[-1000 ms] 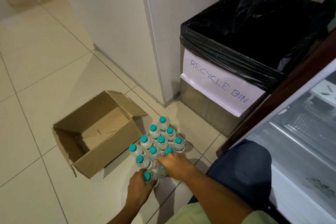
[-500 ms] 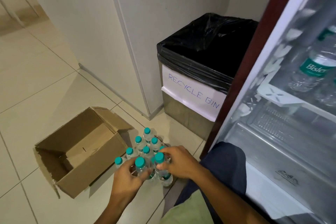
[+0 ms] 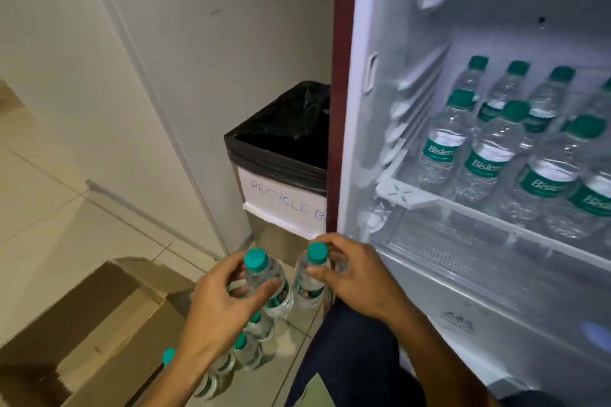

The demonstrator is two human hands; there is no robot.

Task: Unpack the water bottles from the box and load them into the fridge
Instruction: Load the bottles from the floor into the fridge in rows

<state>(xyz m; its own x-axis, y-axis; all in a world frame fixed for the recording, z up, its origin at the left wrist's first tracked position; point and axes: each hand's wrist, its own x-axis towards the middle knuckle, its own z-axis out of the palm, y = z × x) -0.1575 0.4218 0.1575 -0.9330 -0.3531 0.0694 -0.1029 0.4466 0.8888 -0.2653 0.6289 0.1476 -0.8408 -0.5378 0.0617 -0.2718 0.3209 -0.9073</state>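
Fingers [image 3: 264,287] of left hand [image 3: 218,317] curled round one teal-capped bottle [image 3: 267,284], thumb across its front; right hand [image 3: 357,274] closed likewise on a second bottle [image 3: 309,277], fingertips pinching just under the cap. Both bottles upright, side by side, nearly touching, now lifted clear of the floor, where a second ago both hands were down among the cluster. Means a pair is out and on its way to the fridge.

Below at 6 o'clock, remaining floor bottles [image 3: 246,352] standing in a huddle, partly hidden by the left wrist. At 8 o'clock, cardboard box [image 3: 86,334], emptied by the look of it. At 12 o'clock, lined recycle bin [image 3: 281,155] against the wall. From 1 to 3 o'clock, open fridge [image 3: 363,109], shelf [image 3: 406,195] already carrying rows of shelved bottles [image 3: 486,155]; free room seemingly at its near left corner.
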